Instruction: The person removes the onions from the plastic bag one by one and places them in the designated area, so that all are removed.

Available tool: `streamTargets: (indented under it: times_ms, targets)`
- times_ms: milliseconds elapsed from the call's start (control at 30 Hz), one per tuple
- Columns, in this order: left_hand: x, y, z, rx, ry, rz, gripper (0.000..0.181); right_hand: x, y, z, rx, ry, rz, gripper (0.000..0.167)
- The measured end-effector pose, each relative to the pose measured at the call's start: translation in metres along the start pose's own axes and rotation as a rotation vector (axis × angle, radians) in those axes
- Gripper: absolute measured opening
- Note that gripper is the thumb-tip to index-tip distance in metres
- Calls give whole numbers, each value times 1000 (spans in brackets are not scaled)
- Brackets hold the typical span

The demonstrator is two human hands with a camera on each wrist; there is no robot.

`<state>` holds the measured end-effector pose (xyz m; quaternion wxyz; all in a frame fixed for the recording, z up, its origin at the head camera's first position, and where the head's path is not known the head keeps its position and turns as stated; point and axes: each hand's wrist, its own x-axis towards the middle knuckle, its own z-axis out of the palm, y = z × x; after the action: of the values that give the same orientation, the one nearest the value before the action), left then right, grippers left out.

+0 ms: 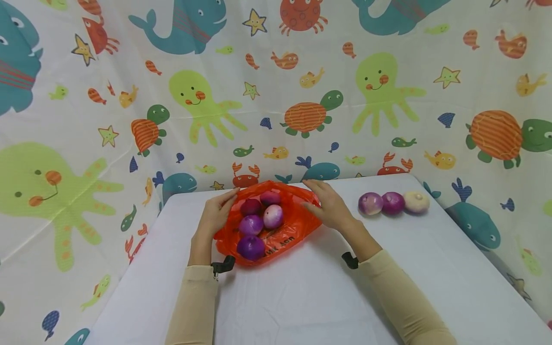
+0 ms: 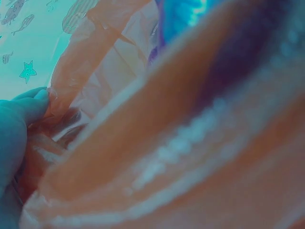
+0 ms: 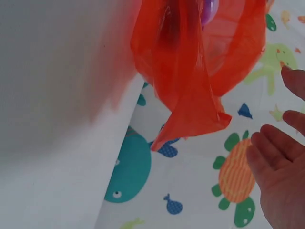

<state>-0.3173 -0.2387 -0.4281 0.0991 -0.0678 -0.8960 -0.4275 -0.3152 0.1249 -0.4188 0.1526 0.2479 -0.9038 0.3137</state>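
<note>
Ok so there's a thin, shiny red plastic bag w/ black print (image 1: 297, 218) on the white cloth-covered table (image 1: 280, 311), a bit L of center, mouth spread wide. 5 round purple onions (image 1: 251, 247) sitting in it, mostly toward the L side: darkest one nearest the person, a paler, whitish-purple one (image 1: 273, 216) in the R part of the bunch.

L hand (image 1: 214, 213) has the bag's L edge pinched btwn thumb + fingers, tho the L wrist cam is super blurry w/ film right up on the lens. R hand (image 1: 329, 206) isn't gripping anything, fingers pretty much straight, just beside the bag's R edge per the R wrist cam.

Over to the R, well apart from the bag, 3 more in a row, side by side: pale purple-and-white onion (image 1: 370, 203), deep purple onion (image 1: 393, 203), cream-white onion (image 1: 416, 202).

Beige long sleeves (image 1: 194, 302) on both arms, sea-animal print curtain (image 1: 267, 57) behind everything btw.
</note>
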Motion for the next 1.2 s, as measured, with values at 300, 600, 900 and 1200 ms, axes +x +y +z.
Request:
streamTargets:
  times_ms: [300, 600, 900, 1200]
  targets:
    - [-1, 0, -1, -17, -12, -8, 41, 4, -14, 8, 20, -32, -48, 65]
    - [-1, 0, 0, -21, -13, -18, 41, 6, -22, 18, 18, -62, -67, 66]
    - [-2, 5, -1, -29, -20, -28, 41, 7, -27, 29, 29, -83, -56, 68]
    - [-2, 5, -1, -26, -28, -41, 41, 7, -28, 38, 16, -98, -77, 65]
